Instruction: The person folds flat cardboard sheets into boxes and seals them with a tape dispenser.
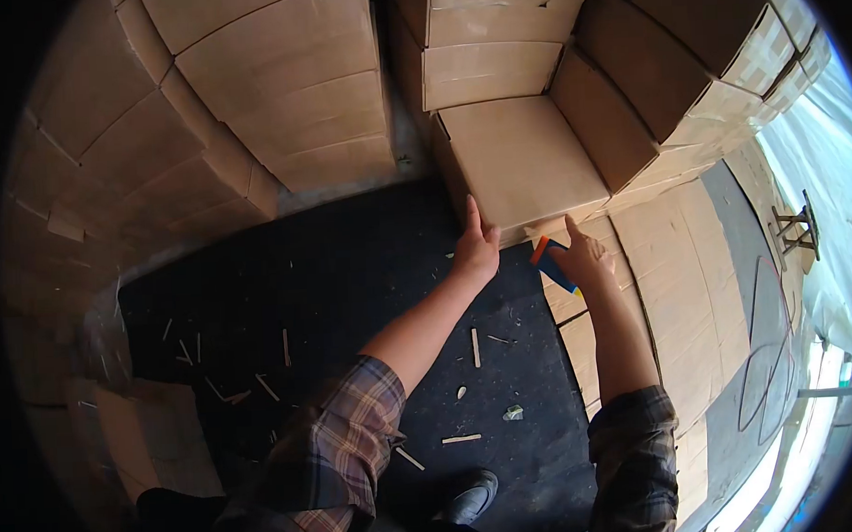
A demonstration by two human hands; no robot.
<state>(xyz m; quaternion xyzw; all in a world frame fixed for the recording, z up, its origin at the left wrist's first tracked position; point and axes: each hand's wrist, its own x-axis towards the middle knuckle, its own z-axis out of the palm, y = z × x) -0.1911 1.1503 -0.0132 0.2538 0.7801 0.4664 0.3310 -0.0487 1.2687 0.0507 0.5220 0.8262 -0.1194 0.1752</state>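
Note:
A closed cardboard box lies low between taller stacks, its top face bare. At its near left corner is my left hand, the fingers extended along the side and the thumb apart, with nothing held in it. My right hand is at the near right edge of the same box, index finger pointing at the edge. A blue and orange object, perhaps a tape tool, is held in that hand, its lower part between palm and fingers.
Stacked cartons rise at the left, more cartons at the right. Flattened cardboard covers the floor at right. Wood slivers litter the black mat. Plastic sheeting hangs far right, near a coiled wire.

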